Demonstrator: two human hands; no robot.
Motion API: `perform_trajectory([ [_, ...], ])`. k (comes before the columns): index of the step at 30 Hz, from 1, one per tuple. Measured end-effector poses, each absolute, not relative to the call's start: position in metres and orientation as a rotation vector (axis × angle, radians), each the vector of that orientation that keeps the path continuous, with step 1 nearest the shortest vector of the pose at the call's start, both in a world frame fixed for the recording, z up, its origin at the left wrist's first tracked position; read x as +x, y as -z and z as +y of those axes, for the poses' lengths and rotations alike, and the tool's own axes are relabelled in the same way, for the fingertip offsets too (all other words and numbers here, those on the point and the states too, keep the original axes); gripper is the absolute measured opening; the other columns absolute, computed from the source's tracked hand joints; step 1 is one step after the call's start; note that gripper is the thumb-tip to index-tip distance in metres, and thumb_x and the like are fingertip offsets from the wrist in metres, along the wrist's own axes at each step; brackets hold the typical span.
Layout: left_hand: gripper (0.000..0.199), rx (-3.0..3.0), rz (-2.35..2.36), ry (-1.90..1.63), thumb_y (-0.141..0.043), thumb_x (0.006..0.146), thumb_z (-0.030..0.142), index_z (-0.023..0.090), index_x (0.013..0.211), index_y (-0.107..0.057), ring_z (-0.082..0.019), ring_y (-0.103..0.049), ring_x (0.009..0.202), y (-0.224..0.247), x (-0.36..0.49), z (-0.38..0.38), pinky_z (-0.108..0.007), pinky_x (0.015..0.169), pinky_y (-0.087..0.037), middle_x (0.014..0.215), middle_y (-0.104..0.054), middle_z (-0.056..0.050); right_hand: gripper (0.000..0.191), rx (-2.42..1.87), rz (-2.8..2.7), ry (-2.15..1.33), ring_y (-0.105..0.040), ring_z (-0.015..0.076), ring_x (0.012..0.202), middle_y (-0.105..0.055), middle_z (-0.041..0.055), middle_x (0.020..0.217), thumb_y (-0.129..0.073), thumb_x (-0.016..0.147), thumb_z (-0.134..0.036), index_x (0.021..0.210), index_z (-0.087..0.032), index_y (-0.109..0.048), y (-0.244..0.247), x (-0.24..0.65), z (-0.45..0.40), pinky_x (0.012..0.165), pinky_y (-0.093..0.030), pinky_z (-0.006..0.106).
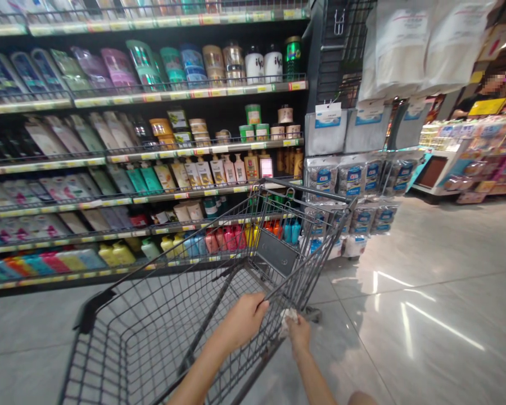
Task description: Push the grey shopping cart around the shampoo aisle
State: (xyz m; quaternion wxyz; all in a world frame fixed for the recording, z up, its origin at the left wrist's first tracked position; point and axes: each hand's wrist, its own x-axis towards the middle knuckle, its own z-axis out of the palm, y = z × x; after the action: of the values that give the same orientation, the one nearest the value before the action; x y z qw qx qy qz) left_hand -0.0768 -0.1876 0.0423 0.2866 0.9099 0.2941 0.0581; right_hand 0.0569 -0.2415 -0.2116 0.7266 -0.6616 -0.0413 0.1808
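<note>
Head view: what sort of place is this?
Probably a supermarket, in a toiletries section: shelves lined with bottles and edged with labels, a wire shopping cart in front, and packaged goods hanging at the aisle end.

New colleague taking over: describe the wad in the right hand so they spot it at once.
Start at the dark wire shopping cart. The left hand grips its nearest side, with the right hand just right of it in the picture. That hand holds a crumpled wad, cloth or tissue, set apart by its white from the dark cart beside it.
</note>
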Motion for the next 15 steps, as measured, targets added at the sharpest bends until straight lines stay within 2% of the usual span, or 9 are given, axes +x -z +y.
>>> perform_trajectory([
  [4,0.031,2.430,0.797,-0.155,-0.031,0.091,0.034,0.022,0.064,-0.040,-0.014,-0.051,0.065,-0.044,-0.082,-0.187,-0.026,0.060,-0.033,0.061,-0.053,0.001,0.044,-1.295,-0.012,-0.619,-0.059,0.0224,0.048,-0.064,0.0054,0.054,-0.073,0.043,-0.050,0.068,-0.014,-0.066,0.198,0.056,-0.238,0.045,-0.046,0.034],
  [10,0.030,2.455,0.802,-0.163,-0.031,0.090,0.034,0.022,0.064,-0.040,-0.015,-0.052,0.067,-0.045,-0.087,-0.186,-0.027,0.062,-0.033,0.063,-0.053,0.000,0.044,-1.139,-0.016,-0.654,-0.061,0.0188,0.055,-0.066,0.0030,0.063,-0.074,0.046,-0.044,0.078,-0.016,-0.064,0.170,0.070,-0.236,0.054,-0.051,0.032],
  [15,0.027,2.469,0.807,-0.156,-0.031,0.090,0.033,0.022,0.067,-0.041,-0.016,-0.053,0.069,-0.046,-0.089,-0.187,-0.027,0.064,-0.033,0.067,-0.053,0.000,0.048,-1.124,-0.125,-0.653,-0.066,0.0222,0.069,-0.071,0.0058,0.076,-0.076,0.045,-0.040,0.086,-0.016,-0.065,0.161,0.073,-0.242,0.063,-0.054,0.035],
])
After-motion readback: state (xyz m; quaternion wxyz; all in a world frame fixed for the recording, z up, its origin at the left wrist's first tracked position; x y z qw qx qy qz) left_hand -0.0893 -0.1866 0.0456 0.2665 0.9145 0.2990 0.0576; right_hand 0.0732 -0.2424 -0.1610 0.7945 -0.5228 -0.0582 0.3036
